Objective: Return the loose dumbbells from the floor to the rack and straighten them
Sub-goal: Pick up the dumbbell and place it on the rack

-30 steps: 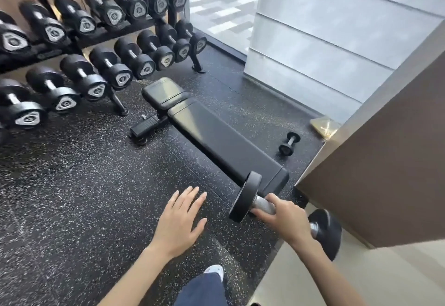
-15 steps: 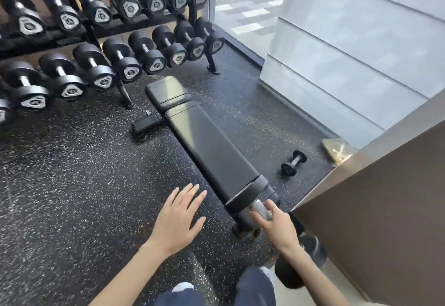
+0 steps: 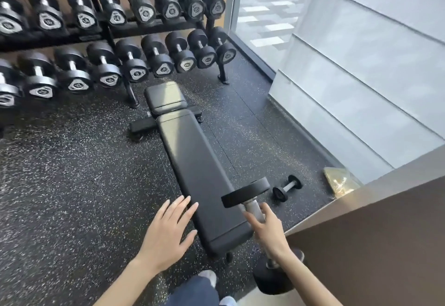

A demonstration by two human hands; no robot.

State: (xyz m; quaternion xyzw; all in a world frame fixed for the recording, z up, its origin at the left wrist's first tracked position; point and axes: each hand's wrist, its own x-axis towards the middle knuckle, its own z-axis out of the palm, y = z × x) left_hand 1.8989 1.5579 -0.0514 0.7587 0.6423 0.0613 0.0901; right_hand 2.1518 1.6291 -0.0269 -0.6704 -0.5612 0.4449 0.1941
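My right hand (image 3: 268,231) grips the steel handle of a large black dumbbell (image 3: 245,193), held nearly upright beside the near end of the bench; its lower head hangs by my right forearm. My left hand (image 3: 168,231) hovers open with spread fingers over the floor left of the bench end. A small black dumbbell (image 3: 287,188) lies on the floor to the right of the bench. The two-tier rack (image 3: 154,27) at the back holds several black dumbbells in rows.
A black flat bench (image 3: 192,161) runs from my hands toward the rack across the speckled rubber floor (image 3: 72,173). A brown wall corner (image 3: 373,245) stands close on the right. A glass wall (image 3: 349,76) is behind it, with a yellowish object (image 3: 339,180) at its base.
The view has swung right and closer to the rack. The large dumbbell in my right hand has turned from level to nearly upright. My left hand stays open.
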